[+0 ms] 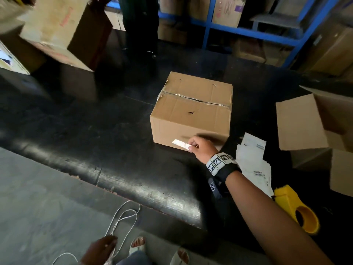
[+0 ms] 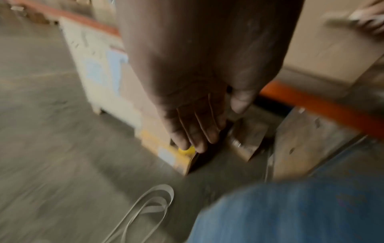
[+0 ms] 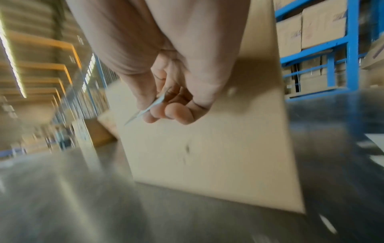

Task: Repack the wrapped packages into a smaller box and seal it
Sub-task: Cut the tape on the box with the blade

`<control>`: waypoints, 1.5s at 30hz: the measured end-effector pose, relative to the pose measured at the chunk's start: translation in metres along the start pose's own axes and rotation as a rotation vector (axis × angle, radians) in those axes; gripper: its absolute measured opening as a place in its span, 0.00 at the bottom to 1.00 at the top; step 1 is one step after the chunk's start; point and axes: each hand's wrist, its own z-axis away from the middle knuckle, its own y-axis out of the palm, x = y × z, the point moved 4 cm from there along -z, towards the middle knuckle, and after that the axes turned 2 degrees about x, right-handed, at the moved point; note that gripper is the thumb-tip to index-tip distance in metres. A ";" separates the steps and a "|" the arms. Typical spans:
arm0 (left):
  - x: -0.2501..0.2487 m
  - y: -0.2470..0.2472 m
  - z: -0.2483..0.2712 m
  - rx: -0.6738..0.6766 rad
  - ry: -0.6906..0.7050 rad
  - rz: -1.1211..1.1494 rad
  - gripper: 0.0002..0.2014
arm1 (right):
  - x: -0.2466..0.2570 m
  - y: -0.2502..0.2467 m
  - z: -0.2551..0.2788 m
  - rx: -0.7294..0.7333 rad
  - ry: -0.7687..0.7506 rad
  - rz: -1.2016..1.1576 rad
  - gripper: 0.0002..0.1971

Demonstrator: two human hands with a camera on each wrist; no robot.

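Nearest the head camera: the person's right forearm, reaching from lower right across the table edge, and the left hand (image 1: 101,249) low by the legs. In the left wrist view that hand (image 2: 193,125) hangs with fingers straight and close together, holding nothing.

Largest item: the long black worktable (image 1: 114,131) with a worn, shiny front edge. On it, near centre, sits the closed brown corrugated cardboard box (image 1: 193,109), flaps shut, with a strip of clear tape running along the top seam. To its right stands an opened brown carton with raised flaps (image 1: 313,123); its contents cannot be seen. Between the two lies a spread of white printed paper slips (image 1: 254,159). At the table's right front corner is a yellow plastic tape dispenser (image 1: 294,209). A loop of white strapping (image 1: 122,219) lies on the grey floor.

Smallest: a thin white slip or label (image 1: 180,143), pinched between thumb and curled fingers of the right hand (image 1: 200,150), held against the lower front face of the closed box. The right wrist view confirms the pinch; the slip shows edge-on there.

Assessment: packing and taping look complete; labelling appears to be the step in hand. The box is stiff but dented at one top corner; its weight is unknown. Take it by the two lower side edges, not by the taped seam.
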 end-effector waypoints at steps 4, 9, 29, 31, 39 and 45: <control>-0.121 -0.061 -0.005 -0.137 0.269 -0.019 0.12 | 0.027 -0.042 -0.004 -0.103 -0.080 -0.110 0.05; -0.262 -0.133 -0.025 -0.257 0.651 -0.002 0.26 | 0.032 -0.083 -0.025 -0.234 -0.036 -0.093 0.10; -0.471 -0.194 -0.181 -0.319 0.893 -0.907 0.41 | -0.027 -0.135 -0.067 -0.428 0.329 -0.110 0.14; -0.483 -0.199 -0.185 -0.323 0.892 -0.930 0.42 | -0.033 -0.138 -0.061 -0.456 0.316 -0.162 0.15; -0.524 -0.104 -0.132 -0.243 1.049 -0.811 0.39 | -0.078 -0.176 -0.045 -0.538 0.357 -0.247 0.17; -0.540 -0.051 -0.119 -0.314 0.919 -0.797 0.42 | -0.096 -0.186 -0.051 -0.464 0.316 -0.245 0.15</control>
